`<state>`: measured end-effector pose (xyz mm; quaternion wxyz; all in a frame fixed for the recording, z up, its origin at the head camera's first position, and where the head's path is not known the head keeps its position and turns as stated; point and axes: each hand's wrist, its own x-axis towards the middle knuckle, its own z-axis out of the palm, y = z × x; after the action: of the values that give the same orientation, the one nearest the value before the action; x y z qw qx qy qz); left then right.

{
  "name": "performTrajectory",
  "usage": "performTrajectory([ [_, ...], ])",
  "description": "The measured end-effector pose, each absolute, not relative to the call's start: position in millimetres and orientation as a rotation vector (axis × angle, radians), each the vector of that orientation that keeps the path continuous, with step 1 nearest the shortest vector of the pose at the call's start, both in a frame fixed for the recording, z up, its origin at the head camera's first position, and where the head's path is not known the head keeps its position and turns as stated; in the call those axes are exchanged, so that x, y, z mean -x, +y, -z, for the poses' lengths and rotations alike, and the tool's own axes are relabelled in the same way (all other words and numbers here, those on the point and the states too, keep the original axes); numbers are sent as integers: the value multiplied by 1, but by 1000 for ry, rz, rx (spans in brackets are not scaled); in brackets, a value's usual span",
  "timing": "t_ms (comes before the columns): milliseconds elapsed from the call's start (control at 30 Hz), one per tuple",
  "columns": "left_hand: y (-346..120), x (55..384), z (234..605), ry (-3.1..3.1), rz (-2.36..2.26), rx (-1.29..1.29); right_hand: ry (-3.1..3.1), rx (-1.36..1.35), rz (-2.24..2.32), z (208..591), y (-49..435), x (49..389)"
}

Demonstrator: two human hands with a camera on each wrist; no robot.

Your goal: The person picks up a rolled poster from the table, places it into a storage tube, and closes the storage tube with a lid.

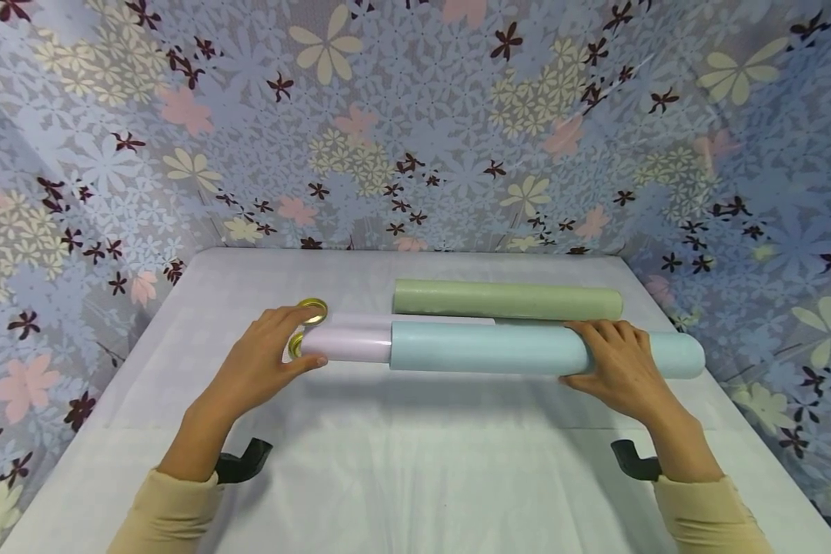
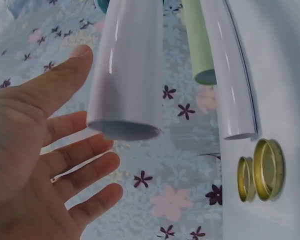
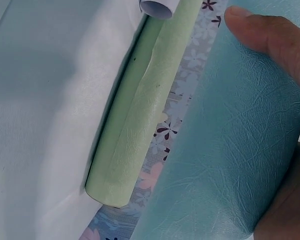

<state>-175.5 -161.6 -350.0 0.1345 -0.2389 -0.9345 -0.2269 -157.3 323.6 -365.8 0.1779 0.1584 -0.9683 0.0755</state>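
Observation:
A light blue textured tube (image 1: pixel 485 348) is held up over the table, running left to right. Near its right end my right hand (image 1: pixel 619 369) grips it, thumb on the near side and fingers over the far side; the thumb (image 3: pixel 265 32) presses its surface in the right wrist view. Out of the blue tube's left end projects a glossy white tube (image 1: pixel 349 343), its open end (image 2: pixel 125 131) facing my left hand (image 1: pixel 256 365). That hand is spread around the end, and the left wrist view shows a gap between its fingers (image 2: pixel 90 170) and the tube.
A green tube (image 1: pixel 508 299) lies on the white-covered table (image 1: pixel 415 462) at the back. Beside it lies a second white tube (image 2: pixel 235 75), mostly hidden in the head view. Two gold rings, one larger (image 2: pixel 270 170) and one smaller (image 2: pixel 245 179), stand close together. Flowered cloth (image 1: pixel 415 138) surrounds the table.

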Motion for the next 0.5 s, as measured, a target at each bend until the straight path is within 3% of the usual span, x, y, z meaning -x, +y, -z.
performTrajectory([
  [500,-181,177,367,-2690,1096,657,-2726,-471,-226,366,326,156],
])
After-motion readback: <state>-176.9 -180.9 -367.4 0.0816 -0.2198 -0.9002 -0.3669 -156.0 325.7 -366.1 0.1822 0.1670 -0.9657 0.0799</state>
